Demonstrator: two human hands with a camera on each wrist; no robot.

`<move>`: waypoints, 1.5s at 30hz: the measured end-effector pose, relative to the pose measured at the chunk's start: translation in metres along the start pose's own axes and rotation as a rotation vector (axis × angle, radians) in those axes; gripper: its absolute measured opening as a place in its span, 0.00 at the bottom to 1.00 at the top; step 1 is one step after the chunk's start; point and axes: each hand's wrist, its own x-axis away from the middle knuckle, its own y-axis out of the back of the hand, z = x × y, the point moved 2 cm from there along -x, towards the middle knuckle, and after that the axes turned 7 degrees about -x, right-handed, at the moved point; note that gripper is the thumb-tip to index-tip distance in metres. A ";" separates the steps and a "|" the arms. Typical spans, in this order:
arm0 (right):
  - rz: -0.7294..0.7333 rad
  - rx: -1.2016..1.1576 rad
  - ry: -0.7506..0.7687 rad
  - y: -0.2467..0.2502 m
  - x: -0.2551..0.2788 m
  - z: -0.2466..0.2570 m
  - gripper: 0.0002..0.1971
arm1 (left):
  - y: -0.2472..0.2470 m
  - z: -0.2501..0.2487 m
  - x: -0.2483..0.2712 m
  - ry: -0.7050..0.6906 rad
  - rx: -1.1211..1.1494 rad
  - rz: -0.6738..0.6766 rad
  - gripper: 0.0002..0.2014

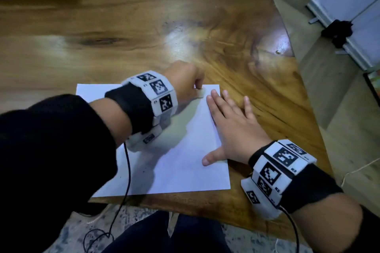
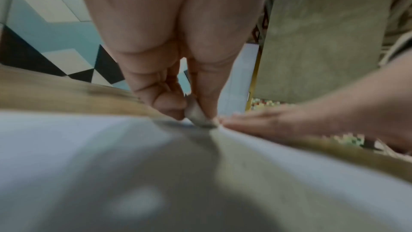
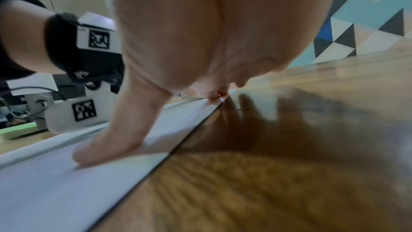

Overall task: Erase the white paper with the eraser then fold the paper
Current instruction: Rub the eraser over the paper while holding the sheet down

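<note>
A white sheet of paper (image 1: 181, 150) lies flat near the front edge of the wooden table (image 1: 102, 33). My left hand (image 1: 185, 84) pinches a small whitish eraser (image 1: 200, 94) and presses it on the paper near its far right corner. In the left wrist view the eraser (image 2: 196, 115) sits between thumb and finger, its tip on the paper (image 2: 67, 147). My right hand (image 1: 234, 125) lies flat with straight fingers, its thumb on the paper's right edge and its outer fingers on the wood. The right wrist view shows the thumb (image 3: 107, 144) pressing the sheet (image 3: 55, 191).
The table's front edge runs just below the paper, with my legs (image 1: 164, 234) and a black cable (image 1: 121, 201) beneath. The right table edge curves away toward the floor. A white stand with a black clamp (image 1: 339, 33) is on the floor at far right.
</note>
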 end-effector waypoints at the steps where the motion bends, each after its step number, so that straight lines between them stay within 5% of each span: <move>1: 0.000 -0.002 -0.003 0.000 0.000 0.000 0.72 | -0.004 -0.001 0.001 -0.010 0.007 0.003 0.06; 8: 0.012 -0.027 -0.006 0.000 -0.002 -0.001 0.72 | -0.026 0.007 0.052 -0.205 0.005 0.339 0.07; 15: 0.044 0.023 -0.033 -0.001 -0.005 0.000 0.73 | -0.007 0.000 -0.002 -0.118 -0.073 0.136 0.04; 18: 0.043 -0.002 -0.036 -0.001 -0.005 -0.001 0.73 | -0.021 0.005 0.036 -0.215 -0.014 0.196 0.09; 22: 0.044 -0.018 -0.029 -0.002 -0.005 -0.002 0.74 | -0.031 0.009 0.074 -0.309 -0.028 0.367 0.04; 29: 0.049 -0.008 -0.031 -0.002 -0.005 -0.002 0.73 | -0.010 0.008 0.001 -0.131 -0.108 0.069 0.07; 33: 0.043 -0.009 -0.028 -0.003 -0.006 -0.002 0.73 | -0.020 0.007 0.033 -0.216 -0.024 0.109 0.05; 37: 0.044 -0.032 -0.020 -0.003 -0.005 -0.003 0.73 | -0.026 0.007 0.069 -0.334 -0.010 0.340 0.09; 45: 0.041 -0.020 -0.024 -0.002 -0.005 -0.002 0.73 | -0.017 0.011 0.030 -0.259 -0.031 0.071 0.04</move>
